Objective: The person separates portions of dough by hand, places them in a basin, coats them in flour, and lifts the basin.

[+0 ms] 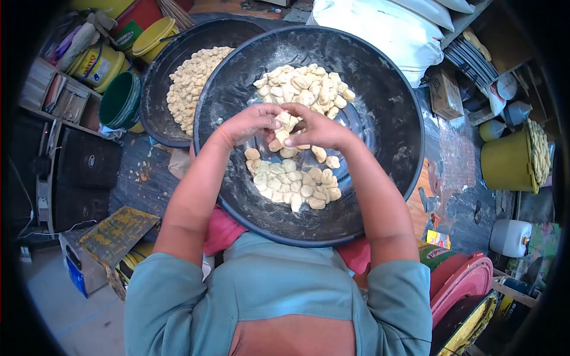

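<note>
A wide black basin rests across my lap, its inner wall dusted with white powder. Over its middle, my left hand and my right hand meet with curled fingers around a small clump of pale dough pieces. Both hands are closed on it; some fingertips are hidden behind the clump. Beyond my hands lies a heap of floury dough pieces. Nearer to me, flatter dough pieces spread over the basin floor, with a few loose ones just under my fingers.
A second black basin with many small dough lumps stands at the left, partly under the first. Yellow buckets and a green bucket are further left. White sacks lie at the back; a yellow tub stands right.
</note>
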### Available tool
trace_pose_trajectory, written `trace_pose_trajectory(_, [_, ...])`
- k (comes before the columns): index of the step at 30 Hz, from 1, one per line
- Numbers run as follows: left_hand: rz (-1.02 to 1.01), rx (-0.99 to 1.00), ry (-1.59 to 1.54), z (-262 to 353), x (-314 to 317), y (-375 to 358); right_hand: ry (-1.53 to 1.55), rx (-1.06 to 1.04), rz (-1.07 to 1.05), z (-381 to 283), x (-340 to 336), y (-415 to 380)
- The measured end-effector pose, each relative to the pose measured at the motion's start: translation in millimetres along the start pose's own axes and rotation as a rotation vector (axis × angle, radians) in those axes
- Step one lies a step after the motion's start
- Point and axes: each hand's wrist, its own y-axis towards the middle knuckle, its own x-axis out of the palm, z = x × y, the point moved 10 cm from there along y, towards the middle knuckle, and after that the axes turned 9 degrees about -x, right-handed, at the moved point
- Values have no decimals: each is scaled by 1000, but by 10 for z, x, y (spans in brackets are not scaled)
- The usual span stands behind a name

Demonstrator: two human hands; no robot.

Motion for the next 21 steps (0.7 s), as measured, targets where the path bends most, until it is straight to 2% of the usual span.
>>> trace_pose_trajectory(3, [179,150,-15,119,-249,-10,123,64,118,148,-59,94])
trace_pose_trajectory(4, [222,147,-49,132,-355,-32,117,72,193,104,-179,77])
trace_pose_trajectory(7, [238,266,-266,261,-456,-147,118,49,164,92,-386,76])
trace_pose_trajectory(12, [209,276,-153,299,-238,-106,-218,-222,327,-169,-124,87])
trace_pose_trajectory(15, [239,276,-141,312,-216,-116,-348,22,276,36,-192,120])
trace_pose_trajectory(16, [249,245,-135,300,-259,-109,-226,87,297,-21,-242,77])
trace_pose_trajectory(19, [282,198,-148,243,-351,-38,-212,-58,418,-11,-475,75])
trace_pose_trajectory(21, [329,212,-229,228,-390,-32,-95,-74,489,41,-546,44])
